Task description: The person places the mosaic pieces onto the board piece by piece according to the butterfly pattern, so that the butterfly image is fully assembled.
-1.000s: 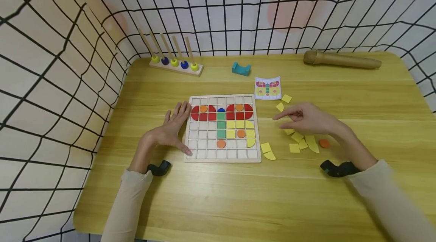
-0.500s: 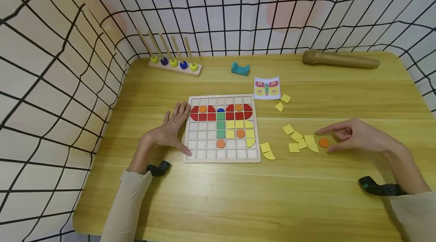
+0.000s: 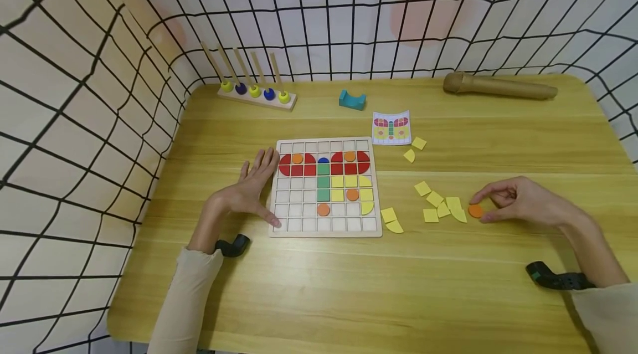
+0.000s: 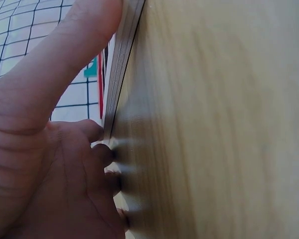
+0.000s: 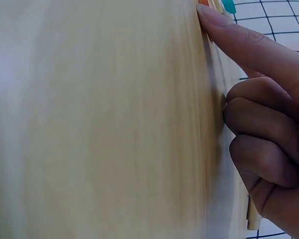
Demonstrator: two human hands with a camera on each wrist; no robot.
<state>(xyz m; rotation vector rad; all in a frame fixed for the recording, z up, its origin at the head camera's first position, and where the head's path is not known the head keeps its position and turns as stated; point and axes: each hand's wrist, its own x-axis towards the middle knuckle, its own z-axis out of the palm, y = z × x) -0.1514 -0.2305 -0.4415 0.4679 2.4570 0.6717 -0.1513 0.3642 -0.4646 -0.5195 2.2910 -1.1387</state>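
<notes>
Board [image 3: 302, 225] at the middle of the table [image 3: 324, 293], your left hand [image 3: 247, 192] on its left edge: fingers straight and spread, tips by the far part of that edge, thumb on the near corner. Behind that hand, at the back, stands the rack [image 3: 259, 100]. Rightward across the board you have red pieces [image 3: 297, 170] with an orange disc [image 3: 297, 159], then the green column [image 3: 324, 182], a blue half-disc [image 3: 323, 160] at its top, then more red above yellow pieces [image 3: 366, 195] set partly around another orange disc. Next come the teal block [image 3: 352, 101] at the back, the card [image 3: 391, 128] by the board's far right corner, the near pair [image 3: 389, 215] of yellow pieces just beside the board, and the far pair [image 3: 419, 144] near the card. Then the yellow cluster [image 3: 443, 210], and the loose disc [image 3: 476, 211] just beside it. The stick [image 3: 500, 87] lies far back. Your right hand [image 3: 528, 203] pinches the loose disc between thumb and forefinger, other fingers curled in. Your hands are well apart.
</notes>
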